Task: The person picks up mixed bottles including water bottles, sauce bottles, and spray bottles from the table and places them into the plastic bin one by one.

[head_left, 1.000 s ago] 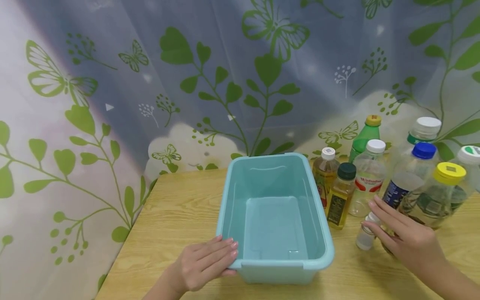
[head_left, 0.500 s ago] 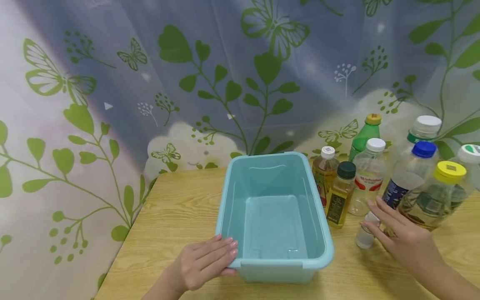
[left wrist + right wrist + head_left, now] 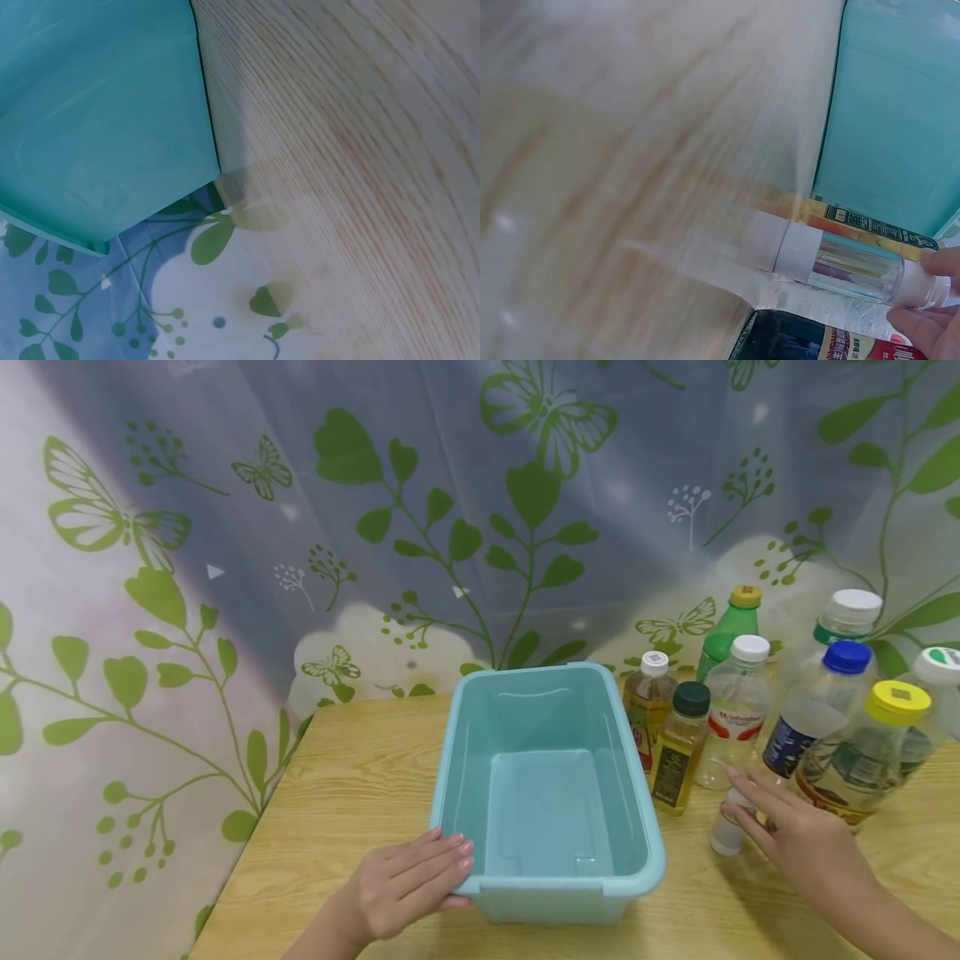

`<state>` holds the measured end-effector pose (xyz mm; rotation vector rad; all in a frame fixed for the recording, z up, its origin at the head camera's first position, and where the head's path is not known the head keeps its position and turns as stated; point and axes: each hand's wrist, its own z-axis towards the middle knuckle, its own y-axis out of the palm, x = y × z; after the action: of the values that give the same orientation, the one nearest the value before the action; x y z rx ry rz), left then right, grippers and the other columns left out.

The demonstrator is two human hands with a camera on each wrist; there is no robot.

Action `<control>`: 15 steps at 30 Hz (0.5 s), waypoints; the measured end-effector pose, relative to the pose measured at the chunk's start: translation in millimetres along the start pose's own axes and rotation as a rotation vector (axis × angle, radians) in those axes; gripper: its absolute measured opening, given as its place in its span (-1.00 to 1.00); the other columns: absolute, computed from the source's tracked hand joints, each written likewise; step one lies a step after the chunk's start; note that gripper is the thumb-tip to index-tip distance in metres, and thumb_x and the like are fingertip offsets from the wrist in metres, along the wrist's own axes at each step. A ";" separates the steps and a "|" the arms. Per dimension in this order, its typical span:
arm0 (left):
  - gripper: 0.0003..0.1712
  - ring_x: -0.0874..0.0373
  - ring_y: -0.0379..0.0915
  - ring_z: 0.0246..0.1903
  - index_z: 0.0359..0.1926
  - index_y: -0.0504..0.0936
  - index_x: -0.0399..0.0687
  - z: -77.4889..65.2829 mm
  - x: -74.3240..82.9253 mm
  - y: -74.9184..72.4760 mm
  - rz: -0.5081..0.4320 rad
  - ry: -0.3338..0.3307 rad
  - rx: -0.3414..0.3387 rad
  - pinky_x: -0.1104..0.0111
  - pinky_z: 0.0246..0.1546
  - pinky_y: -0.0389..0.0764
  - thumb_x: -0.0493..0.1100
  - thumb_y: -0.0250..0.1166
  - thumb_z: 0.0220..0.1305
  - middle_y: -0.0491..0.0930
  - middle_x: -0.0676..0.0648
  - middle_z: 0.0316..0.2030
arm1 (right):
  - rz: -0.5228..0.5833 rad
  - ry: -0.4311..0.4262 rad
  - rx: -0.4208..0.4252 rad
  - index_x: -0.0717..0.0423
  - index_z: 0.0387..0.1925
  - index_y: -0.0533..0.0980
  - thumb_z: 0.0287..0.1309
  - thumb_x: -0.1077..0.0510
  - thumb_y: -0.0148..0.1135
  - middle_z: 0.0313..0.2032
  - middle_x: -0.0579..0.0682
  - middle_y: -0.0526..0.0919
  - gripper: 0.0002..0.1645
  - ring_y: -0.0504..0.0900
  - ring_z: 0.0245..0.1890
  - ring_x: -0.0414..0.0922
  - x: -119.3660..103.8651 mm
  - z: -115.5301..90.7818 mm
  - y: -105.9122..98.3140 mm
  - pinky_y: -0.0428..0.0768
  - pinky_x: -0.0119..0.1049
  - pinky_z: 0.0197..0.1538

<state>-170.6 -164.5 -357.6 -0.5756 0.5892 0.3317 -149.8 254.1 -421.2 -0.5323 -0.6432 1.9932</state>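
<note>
Left fingers [image 3: 433, 870] on teal bin [image 3: 551, 902], right fingers [image 3: 768, 797] pinching small bottle [image 3: 726, 837], taller bottles [image 3: 737, 727] behind

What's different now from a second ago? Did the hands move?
The right hand slid a little left, its fingertips drawing in around the white cap of the small bottle. The left hand stayed on the blue tub's rim, and the small bottle, tub and other bottles stayed put.
</note>
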 end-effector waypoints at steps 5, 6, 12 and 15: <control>-0.61 0.07 0.69 -0.36 -0.22 0.67 -0.42 0.1 1.4 0.2 -0.008 -0.011 0.000 0.33 -0.35 0.73 -0.08 0.29 0.23 0.71 -0.21 -0.40 | 0.011 -0.018 0.011 0.05 0.05 0.59 0.26 -0.38 -0.25 -0.27 0.20 0.71 -0.23 0.71 -0.39 0.11 0.7 -0.7 1.3 0.61 -0.11 -0.54; -0.61 0.07 0.69 -0.36 -0.23 0.67 -0.42 0.1 1.3 0.2 -0.010 -0.012 0.001 0.33 -0.35 0.73 -0.08 0.29 0.23 0.71 -0.21 -0.40 | 0.010 -0.020 0.015 0.04 0.05 0.58 0.26 -0.38 -0.25 -0.28 0.18 0.72 -0.24 0.71 -0.40 0.10 0.7 -0.8 1.5 0.61 -0.12 -0.53; -0.61 0.08 0.69 -0.36 -0.23 0.67 -0.41 0.3 0.6 0.4 -0.002 -0.005 0.001 0.32 -0.35 0.73 -0.07 0.29 0.24 0.71 -0.20 -0.40 | 0.024 -0.007 0.006 0.03 0.06 0.58 0.22 -0.35 -0.13 -0.28 0.12 0.73 -0.30 0.71 -0.41 0.08 1.6 -2.4 1.2 0.62 -0.16 -0.49; -0.61 0.08 0.69 -0.36 -0.23 0.67 -0.41 -0.2 0.2 0.7 0.004 0.002 0.005 0.33 -0.36 0.73 -0.07 0.28 0.24 0.71 -0.20 -0.40 | 0.031 -0.006 0.006 0.03 0.06 0.58 0.21 -0.33 -0.09 -0.28 0.11 0.73 -0.32 0.71 -0.42 0.05 2.5 -3.0 1.3 0.63 -0.23 -0.52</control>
<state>-170.9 -164.1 -358.1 -0.5694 0.5928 0.3337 -150.0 256.5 -424.6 -0.5356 -0.6356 2.0262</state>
